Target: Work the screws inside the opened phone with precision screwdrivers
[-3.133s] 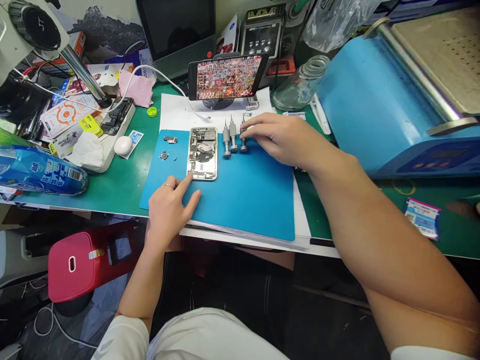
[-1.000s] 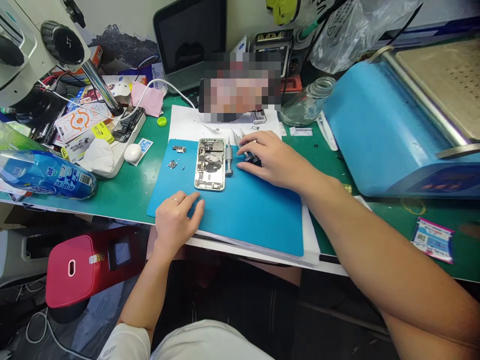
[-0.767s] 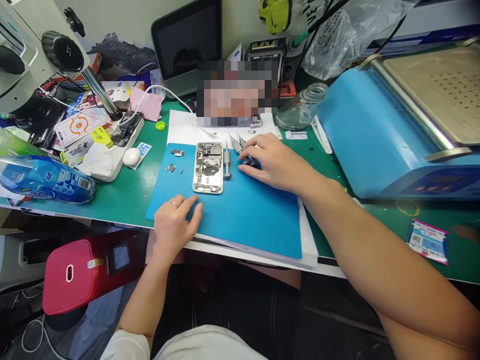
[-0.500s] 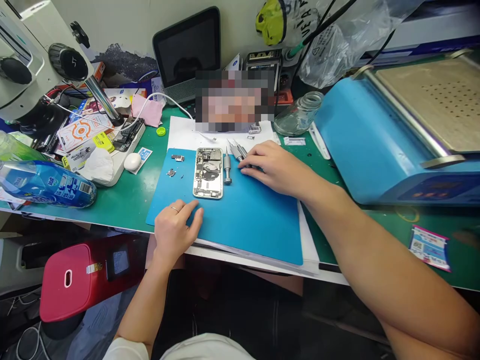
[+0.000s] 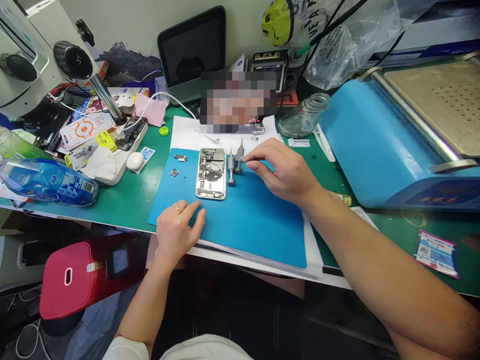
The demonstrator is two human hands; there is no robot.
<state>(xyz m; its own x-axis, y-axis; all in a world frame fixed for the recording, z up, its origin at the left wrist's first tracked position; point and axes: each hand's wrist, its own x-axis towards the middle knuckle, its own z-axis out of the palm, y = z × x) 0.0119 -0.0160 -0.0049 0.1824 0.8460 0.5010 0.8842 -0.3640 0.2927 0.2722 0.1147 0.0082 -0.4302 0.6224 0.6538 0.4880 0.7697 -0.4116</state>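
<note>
My left hand, a ring on one finger, rests on the front of the blue mat. Its fingers are loosely spread, and the index fingertip lies just below an opened phone with bare inner parts showing. Right of the phone a grey precision screwdriver lies on the mat, with another screwdriver beside it. Over there my right hand has thumb and index finger pinched on a grey screwdriver end, mostly hidden by the fingers. Small metal parts and a tiny component lie left of the phone.
A microscope and a blue bottle stand at the left. Behind the mat are a dark screen and a glass jar. A blue machine fills the right side; a printed packet lies before it.
My right hand has drawn back slightly to the right and its fingers have curled into a pinch. The screwdrivers beside it have shifted and show more clearly. My left hand stays put.
</note>
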